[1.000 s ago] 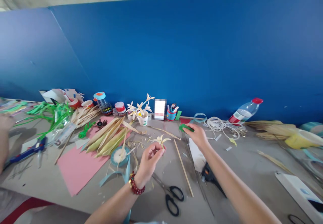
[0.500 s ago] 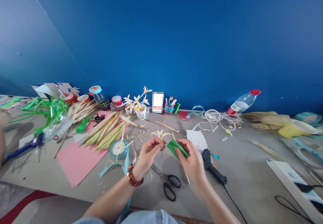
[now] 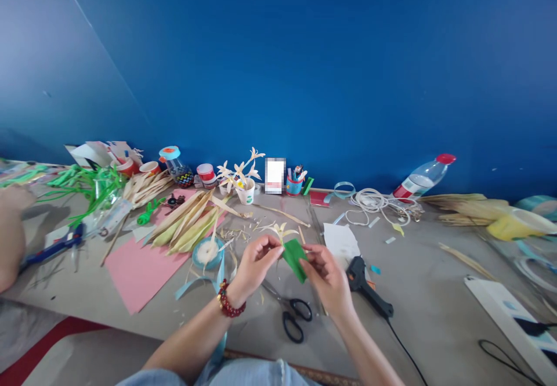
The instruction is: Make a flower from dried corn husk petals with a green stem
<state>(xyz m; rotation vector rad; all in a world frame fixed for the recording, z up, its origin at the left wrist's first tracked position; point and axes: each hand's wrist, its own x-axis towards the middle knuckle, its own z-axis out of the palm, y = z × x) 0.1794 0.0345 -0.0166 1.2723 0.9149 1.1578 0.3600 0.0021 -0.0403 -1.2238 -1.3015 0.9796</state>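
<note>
My left hand [image 3: 256, 267], with a red bead bracelet at its wrist, pinches a small pale husk flower [image 3: 281, 232] by its stem, petals up. My right hand [image 3: 327, 276] grips a folded green strip [image 3: 295, 260] between thumb and fingers. The strip's upper left end is beside the flower stem and the left fingertips; whether it touches the stem I cannot tell. A thin stick shows partly behind the right fingers. Below the hands lie black-handled scissors [image 3: 296, 319], and right of them a black glue gun [image 3: 369, 287].
Pale flowers stand in a white cup [image 3: 246, 193] near the blue wall. Left are corn husks [image 3: 183, 229], pink paper [image 3: 143, 270] and a ribbon roll [image 3: 208, 253]. Another person's arm [image 3: 11, 235] is far left. At right are a bottle [image 3: 422, 178] and a power strip [image 3: 505, 305].
The green strip has moved left to the flower stem and now hangs more steeply. My right hand shifted slightly left with it. The other person's arm shows more at the left edge.
</note>
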